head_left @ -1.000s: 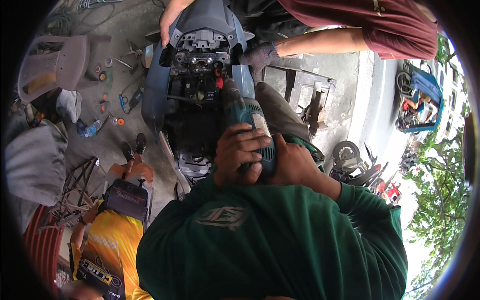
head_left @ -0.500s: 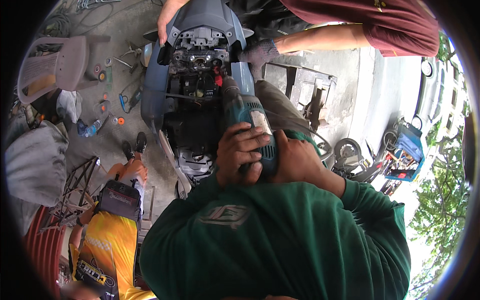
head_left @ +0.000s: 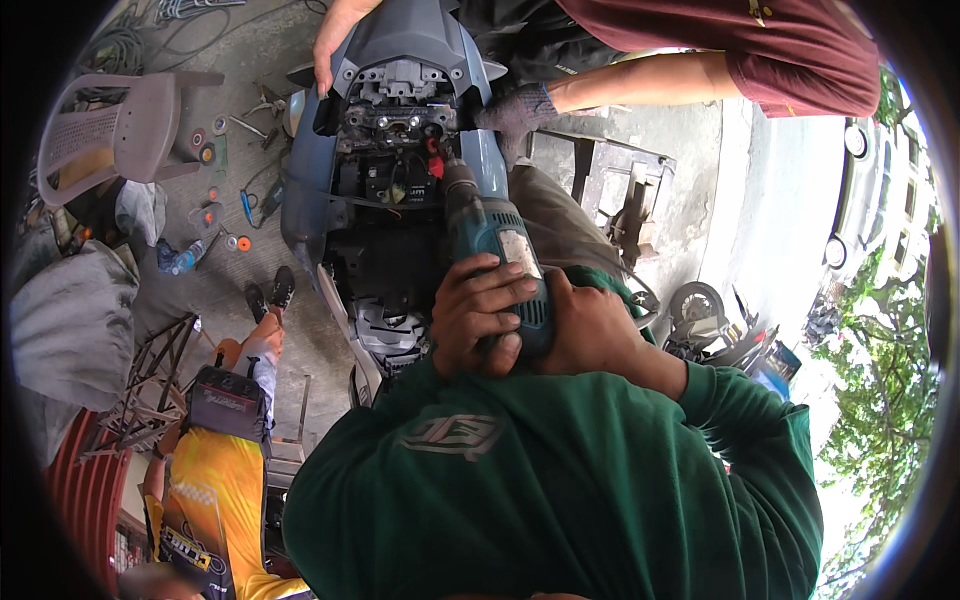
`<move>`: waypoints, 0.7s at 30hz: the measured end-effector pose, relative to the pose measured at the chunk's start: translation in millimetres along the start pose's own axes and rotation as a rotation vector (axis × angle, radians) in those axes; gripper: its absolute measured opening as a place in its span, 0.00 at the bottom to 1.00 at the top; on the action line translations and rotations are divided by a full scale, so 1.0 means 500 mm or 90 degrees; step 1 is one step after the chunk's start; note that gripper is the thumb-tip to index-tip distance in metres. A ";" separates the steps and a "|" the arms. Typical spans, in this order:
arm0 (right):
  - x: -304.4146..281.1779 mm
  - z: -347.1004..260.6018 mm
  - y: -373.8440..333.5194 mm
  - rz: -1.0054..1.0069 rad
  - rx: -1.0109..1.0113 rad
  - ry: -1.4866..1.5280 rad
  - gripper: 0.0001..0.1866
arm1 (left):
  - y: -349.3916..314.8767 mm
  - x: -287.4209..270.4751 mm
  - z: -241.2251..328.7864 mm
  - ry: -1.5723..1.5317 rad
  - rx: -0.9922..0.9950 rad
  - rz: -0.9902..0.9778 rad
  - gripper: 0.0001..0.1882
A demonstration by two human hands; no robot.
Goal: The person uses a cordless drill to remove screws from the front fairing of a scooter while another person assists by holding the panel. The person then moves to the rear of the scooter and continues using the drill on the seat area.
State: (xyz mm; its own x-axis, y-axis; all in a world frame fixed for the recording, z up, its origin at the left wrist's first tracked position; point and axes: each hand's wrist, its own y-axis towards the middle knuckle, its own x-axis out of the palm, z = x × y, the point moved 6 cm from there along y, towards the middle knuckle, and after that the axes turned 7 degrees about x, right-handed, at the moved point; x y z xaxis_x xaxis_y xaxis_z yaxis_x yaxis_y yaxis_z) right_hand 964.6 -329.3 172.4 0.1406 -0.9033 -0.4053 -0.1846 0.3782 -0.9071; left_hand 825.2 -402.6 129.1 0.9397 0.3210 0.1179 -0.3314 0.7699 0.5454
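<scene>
A teal power drill point(head_left: 484, 232) with a dark chuck is held against my front, its tip pointing away from me into the opened rear of a grey-blue motorcycle point(head_left: 417, 35). My left hand point(head_left: 482, 312) wraps its fingers over the drill's body. On the rear of the drill, my right hand point(head_left: 590, 322) is closed around the grip, which is mostly hidden. Near the drill's tip are a red part point(head_left: 435, 165) and a dark battery-like box point(head_left: 388, 180). Whether the bit touches the frame, I cannot tell.
A co-worker's bare hand point(head_left: 322, 72) and gloved hand point(head_left: 518, 115) rest on the motorcycle's two sides. A plastic chair point(head_left: 90, 140) and scattered tools lie left. A person in yellow point(head_left: 215, 500) sits lower left. A metal stand point(head_left: 625, 195) is at right.
A vehicle with a blue load on the road at right has moved mostly out of sight. The drill and both my hands stay nearly where they were.
</scene>
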 end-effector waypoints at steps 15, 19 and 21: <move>0.000 -0.001 0.002 -0.007 0.021 0.033 0.40 | 0.005 0.007 -0.006 0.011 0.001 -0.054 0.09; -0.001 -0.006 0.001 -0.031 0.023 -0.005 0.40 | 0.000 -0.003 -0.001 0.009 -0.008 -0.034 0.08; -0.003 -0.005 0.002 -0.041 0.033 -0.003 0.40 | -0.003 -0.004 -0.001 0.004 -0.025 -0.029 0.07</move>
State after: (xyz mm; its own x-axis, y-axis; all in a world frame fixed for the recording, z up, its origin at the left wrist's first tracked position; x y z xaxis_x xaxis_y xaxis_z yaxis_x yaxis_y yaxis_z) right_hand 961.7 -328.4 172.5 0.1557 -0.9253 -0.3459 -0.1236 0.3292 -0.9361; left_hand 823.7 -404.1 127.4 0.9533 0.2889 0.0883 -0.2918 0.8051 0.5164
